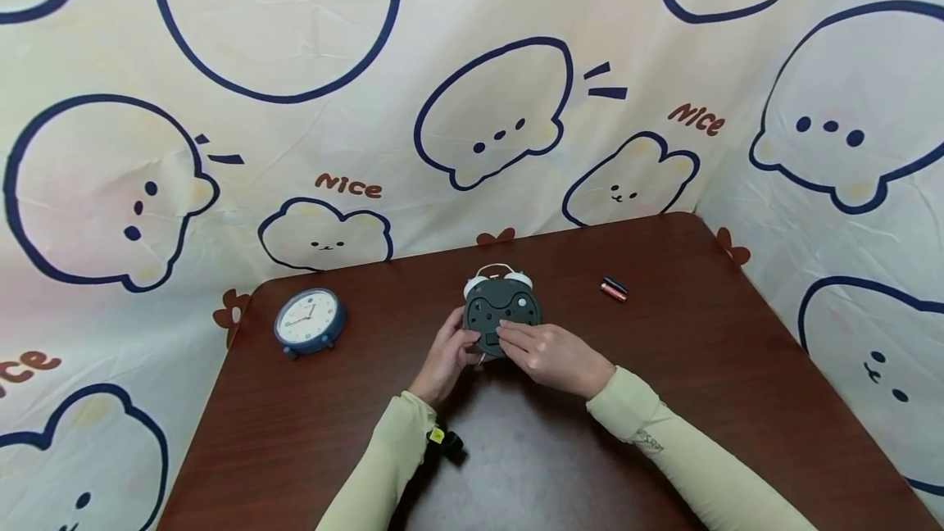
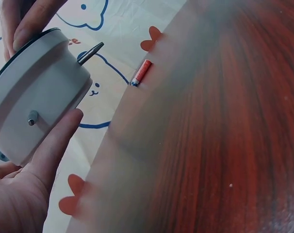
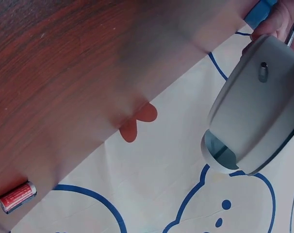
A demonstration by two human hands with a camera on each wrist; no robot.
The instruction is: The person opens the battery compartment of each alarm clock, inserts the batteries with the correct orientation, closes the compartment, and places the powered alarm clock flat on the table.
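Left hand (image 1: 445,355): fingers curled round the lower left edge of the alarm clock (image 1: 492,307), gripping it, thumb over the back. Right hand (image 1: 555,357): fingers fairly straight and together, tips touching the lower right of the clock's dark back.

Clock sits between both sets of fingers, back turned up to the head view, pale casing seen from the wrist views. White bells (image 1: 519,279) and thin handle (image 1: 495,267) are beyond the fingers; metal legs (image 2: 90,53) stick out on the near side. Can't tell if the clock touches the desk (image 1: 531,465).

Further out: two batteries (image 1: 614,289), one red, one dark, lie side by side on the desk, to the right of and beyond the right fingers. Blue clock (image 1: 310,320) with white dial lies face up, well left of the left fingers. Past the desk, cartoon-print cloth (image 1: 472,6).
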